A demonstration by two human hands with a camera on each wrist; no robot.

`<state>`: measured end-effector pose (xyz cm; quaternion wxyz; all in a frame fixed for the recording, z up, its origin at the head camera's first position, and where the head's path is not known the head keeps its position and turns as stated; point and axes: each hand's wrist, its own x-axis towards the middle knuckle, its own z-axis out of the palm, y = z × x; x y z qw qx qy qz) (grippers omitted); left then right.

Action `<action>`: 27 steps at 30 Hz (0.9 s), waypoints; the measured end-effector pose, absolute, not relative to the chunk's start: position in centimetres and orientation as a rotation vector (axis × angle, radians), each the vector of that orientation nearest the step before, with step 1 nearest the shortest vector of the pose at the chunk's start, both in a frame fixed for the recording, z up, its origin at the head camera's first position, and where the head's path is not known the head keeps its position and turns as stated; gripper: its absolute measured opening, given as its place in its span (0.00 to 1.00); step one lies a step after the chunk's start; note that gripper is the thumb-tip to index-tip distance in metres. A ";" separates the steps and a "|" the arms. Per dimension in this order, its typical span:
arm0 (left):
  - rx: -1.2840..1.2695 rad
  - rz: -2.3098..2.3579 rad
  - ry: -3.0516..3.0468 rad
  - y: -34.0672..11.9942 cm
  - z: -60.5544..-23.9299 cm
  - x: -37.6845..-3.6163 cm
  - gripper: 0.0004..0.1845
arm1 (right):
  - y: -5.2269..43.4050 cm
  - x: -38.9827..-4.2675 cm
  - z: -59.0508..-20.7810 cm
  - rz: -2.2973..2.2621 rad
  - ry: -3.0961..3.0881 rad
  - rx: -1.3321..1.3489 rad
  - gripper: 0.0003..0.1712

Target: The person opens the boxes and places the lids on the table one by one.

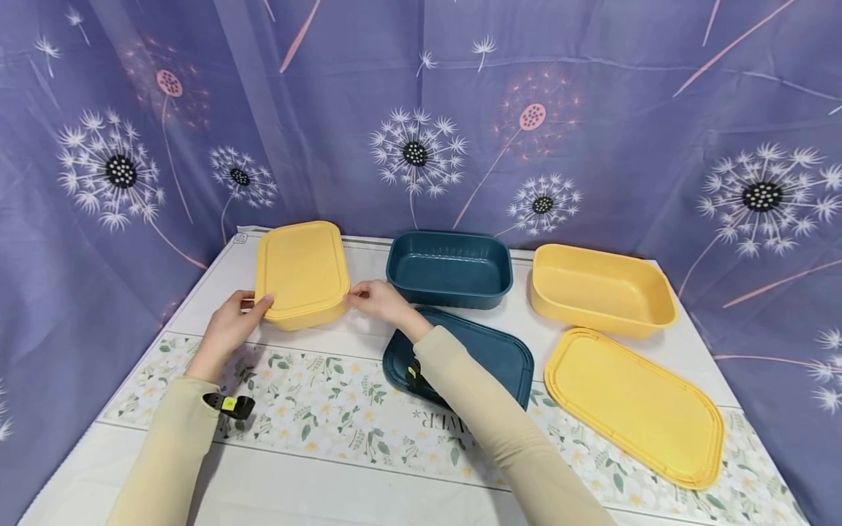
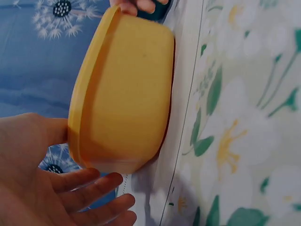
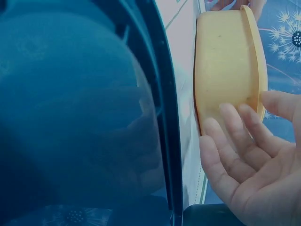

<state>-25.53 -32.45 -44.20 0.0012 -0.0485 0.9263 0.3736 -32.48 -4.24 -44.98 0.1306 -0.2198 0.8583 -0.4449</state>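
A yellow container [image 1: 302,274] with its lid on stands at the back left of the table. My left hand [image 1: 252,307] is at its near left corner, the thumb on the lid's rim. In the left wrist view the left hand [image 2: 80,162] has its straight fingers [image 2: 94,181] just below the container's wall [image 2: 127,94]. My right hand [image 1: 359,296] touches the right end. In the right wrist view the right hand [image 3: 254,117] has its thumb over the lid's rim [image 3: 257,61] and its straight fingers against the wall.
An open blue container [image 1: 449,267] stands right of the yellow one, its blue lid [image 1: 490,354] partly under my right forearm. Farther right are an open yellow container [image 1: 601,288] and its lid [image 1: 634,405]. A flowered runner [image 1: 329,409] crosses the white table.
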 end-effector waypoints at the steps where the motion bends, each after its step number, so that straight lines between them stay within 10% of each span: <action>1: -0.158 1.184 2.902 -32.5 -44.2 -25.8 0.43 | -4.3 -32.4 -44.9 -1.296 2.474 -0.636 0.17; 27: -0.153 1.256 2.885 -32.7 -44.7 -26.5 0.40 | -4.5 -31.9 -44.5 -1.373 2.367 -0.561 0.26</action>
